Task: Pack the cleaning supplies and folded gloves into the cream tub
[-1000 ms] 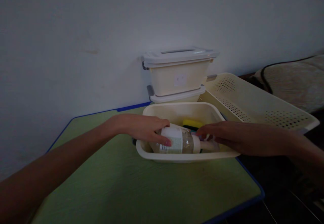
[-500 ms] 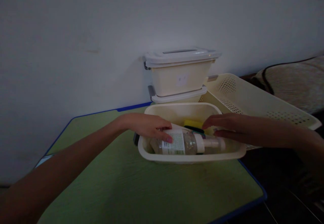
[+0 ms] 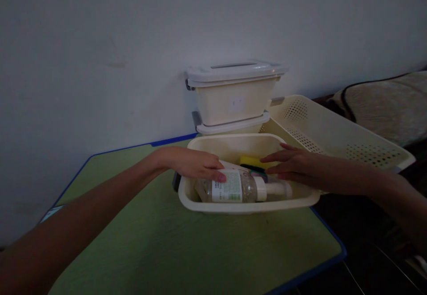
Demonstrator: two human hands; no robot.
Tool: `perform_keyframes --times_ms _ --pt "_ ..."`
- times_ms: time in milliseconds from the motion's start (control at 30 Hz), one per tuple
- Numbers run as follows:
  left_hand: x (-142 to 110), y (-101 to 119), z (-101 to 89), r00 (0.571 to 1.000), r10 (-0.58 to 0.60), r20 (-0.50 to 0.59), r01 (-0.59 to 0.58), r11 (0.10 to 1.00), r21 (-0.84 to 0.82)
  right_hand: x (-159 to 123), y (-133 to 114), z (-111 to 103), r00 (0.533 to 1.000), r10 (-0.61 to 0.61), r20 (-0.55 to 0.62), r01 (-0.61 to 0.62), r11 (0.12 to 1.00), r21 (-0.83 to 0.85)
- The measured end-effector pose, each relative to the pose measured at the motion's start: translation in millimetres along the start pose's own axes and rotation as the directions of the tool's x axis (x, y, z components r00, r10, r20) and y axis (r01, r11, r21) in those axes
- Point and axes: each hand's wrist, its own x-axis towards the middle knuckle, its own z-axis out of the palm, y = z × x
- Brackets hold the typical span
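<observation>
A clear bottle (image 3: 238, 187) with a white label and white pump cap lies on its side inside an open cream tub (image 3: 243, 207) on the green table. My left hand (image 3: 195, 164) rests on the bottle's base end, fingers curled over it. My right hand (image 3: 289, 164) hovers flat just above the bottle's cap end, fingers stretched out and apart, holding nothing. A yellow sponge (image 3: 251, 160) with a dark layer lies in the tub behind the bottle.
Two lidded cream boxes (image 3: 235, 95) are stacked against the wall behind the tub. A perforated cream basket (image 3: 336, 130) leans to their right. The green table (image 3: 167, 241) has a blue edge; its right corner drops off near the tub. Bedding lies at far right.
The bottle has settled lower into the tub. My right hand let go of the cap end, lifted and now stretches flat above it. My left hand stays on the bottle.
</observation>
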Motion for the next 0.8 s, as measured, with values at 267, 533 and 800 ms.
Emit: perform_keyframes --times_ms 267,533,800 --pt "-3 -1 -1.3 0.990 -0.089 0.110 0.100 0.990 -0.102 -9 4 4 0.981 0.108 -0.160 -0.102 0.994 0.050" --pt "-31 9 12.1 0.993 -0.069 -0.092 0.074 0.996 0.053 -43 7 16 0.954 0.192 -0.231 -0.181 0.981 0.069" --pt "-30 5 15.3 0.997 -0.028 -0.077 0.031 0.999 0.042 -50 -1 31 0.968 0.206 -0.142 -0.190 0.975 0.116"
